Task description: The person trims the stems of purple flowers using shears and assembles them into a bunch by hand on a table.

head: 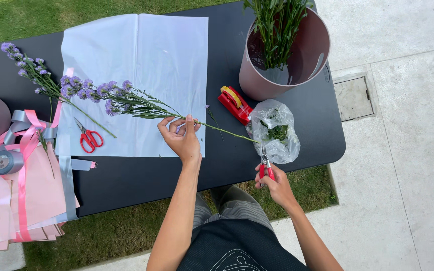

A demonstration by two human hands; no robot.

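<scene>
My left hand (181,137) pinches the green stem of a sprig of purple flowers (107,94) lying across a pale blue wrapping sheet (141,60) on the black table (136,175). The stem's cut end reaches right toward a clear plastic bag (276,131) holding green trimmings. My right hand (275,183) grips red-handled scissors (265,165), blades pointing up at the stem's end beside the bag. A second purple sprig (31,68) lies at the far left.
A pink bucket (287,60) of green stems stands at the back right, a red tape dispenser (234,104) in front of it. Another pair of red scissors (89,137) rests on the sheet. Pink papers, ribbons and a grey tape roll (5,161) crowd the left edge.
</scene>
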